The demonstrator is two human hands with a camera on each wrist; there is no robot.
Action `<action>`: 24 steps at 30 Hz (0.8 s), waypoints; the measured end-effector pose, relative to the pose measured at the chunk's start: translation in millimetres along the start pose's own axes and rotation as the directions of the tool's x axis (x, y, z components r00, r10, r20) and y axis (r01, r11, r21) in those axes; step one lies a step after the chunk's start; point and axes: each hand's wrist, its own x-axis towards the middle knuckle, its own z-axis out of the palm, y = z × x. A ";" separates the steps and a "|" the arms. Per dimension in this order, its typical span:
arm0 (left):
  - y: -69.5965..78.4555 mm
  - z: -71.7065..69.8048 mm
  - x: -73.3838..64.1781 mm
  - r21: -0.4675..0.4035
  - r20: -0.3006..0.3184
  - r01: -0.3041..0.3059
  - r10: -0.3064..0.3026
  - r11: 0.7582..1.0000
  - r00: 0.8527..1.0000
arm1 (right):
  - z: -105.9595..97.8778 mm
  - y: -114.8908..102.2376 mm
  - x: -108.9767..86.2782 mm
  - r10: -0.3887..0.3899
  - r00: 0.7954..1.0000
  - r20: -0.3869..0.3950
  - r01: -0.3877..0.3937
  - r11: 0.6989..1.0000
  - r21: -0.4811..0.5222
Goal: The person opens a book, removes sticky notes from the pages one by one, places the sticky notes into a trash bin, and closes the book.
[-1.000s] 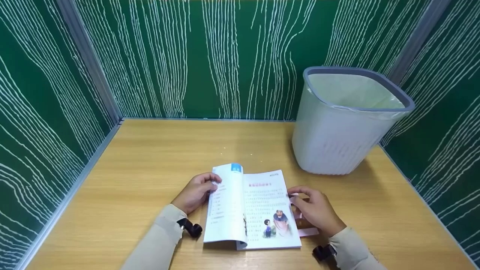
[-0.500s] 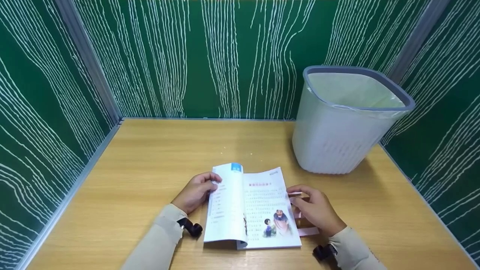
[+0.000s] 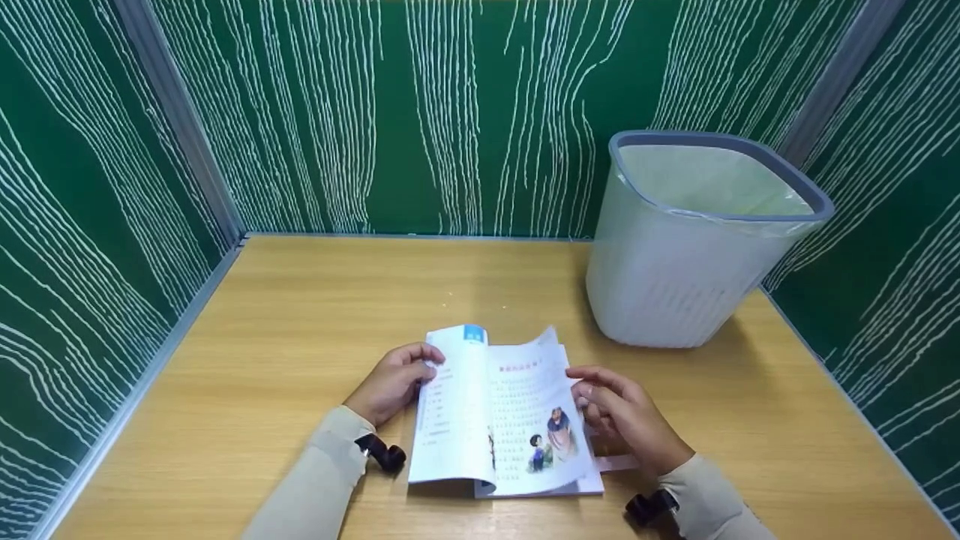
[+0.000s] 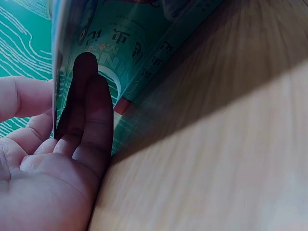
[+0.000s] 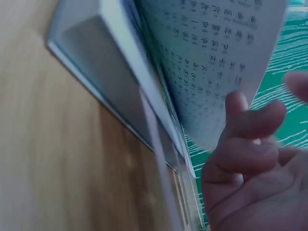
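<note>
A paperback book [image 3: 459, 420] lies spread on the wooden table, its right page printed with text and a drawing of two figures. My left hand [image 3: 391, 384] grips the book's left edge, thumb on the page. In the left wrist view, several fingers [image 4: 96, 110] reach behind the green printed cover [image 4: 130, 33]. At the book's right edge, my right hand [image 3: 628, 412] pinches a page [image 3: 529, 390] with its upper corner raised. The right wrist view shows that lifted page [image 5: 207, 72] curving up from the stack, fingertips at its edge.
A white bin [image 3: 675, 277] with a grey rim and a clear liner stands at the back right. Pale pink strips [image 3: 619, 463] stick out beside the book's right edge. Small specks dot the table [image 3: 337, 292] beyond the book. Green panels [image 3: 405, 112] with white lines enclose it.
The right page has come up and away from the stack, its top corner rising and its outer edge shifting left. My right fingers moved slightly left with it; my left hand stayed put.
</note>
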 end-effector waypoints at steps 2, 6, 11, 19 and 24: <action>0.0 0.1 -0.3 0.005 -0.003 -0.001 0.001 1.000 1.000 | 1.7 -0.6 -3.1 -0.053 0.996 0.074 0.054 0.998 -0.016; 0.6 0.5 -1.1 0.007 -0.006 -0.003 0.003 1.000 1.000 | 7.3 -1.2 -8.2 -0.176 0.957 0.229 0.192 0.980 -0.048; 1.5 0.4 -0.9 0.006 0.001 -0.015 0.015 1.000 1.000 | 21.1 -2.6 -10.7 -0.323 0.860 0.394 0.368 0.929 -0.043; 2.7 1.0 -1.3 0.024 -0.007 -0.017 0.017 1.000 1.000 | 43.6 -0.5 -16.5 -0.405 0.759 0.509 0.513 0.854 -0.086; 4.9 2.2 -2.9 -0.026 0.003 -0.007 0.007 1.000 1.000 | 57.5 -5.9 -20.6 -0.393 0.755 0.524 0.579 0.774 -0.254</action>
